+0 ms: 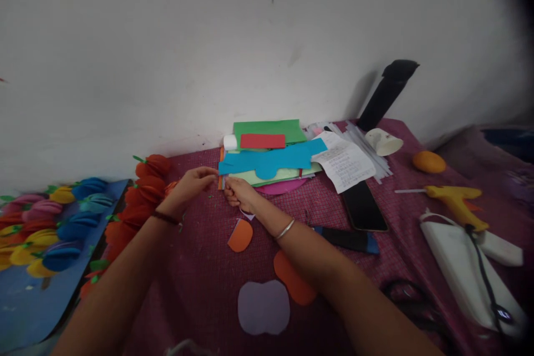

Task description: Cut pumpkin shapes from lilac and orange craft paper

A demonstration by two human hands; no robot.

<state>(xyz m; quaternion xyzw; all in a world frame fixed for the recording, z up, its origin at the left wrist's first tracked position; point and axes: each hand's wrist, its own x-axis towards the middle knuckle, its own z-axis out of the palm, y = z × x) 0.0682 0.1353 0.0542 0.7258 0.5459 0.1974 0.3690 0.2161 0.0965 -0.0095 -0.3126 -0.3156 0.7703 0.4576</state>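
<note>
Both of my hands reach to the near left corner of a stack of coloured paper sheets at the back of the table. My left hand pinches at the stack's edge with its fingertips together. My right hand is closed in a loose fist beside it, over a small pale paper scrap. What each hand grips is too small to name. Below my wrists lie an orange half-round cutout, a second orange cutout and a lilac apple-shaped cutout.
Paper pumpkins in many colours lie on a blue board at left, orange ones beside them. To the right are a written note, a phone, a dark cutter, a yellow glue gun, scissors and a white pouch.
</note>
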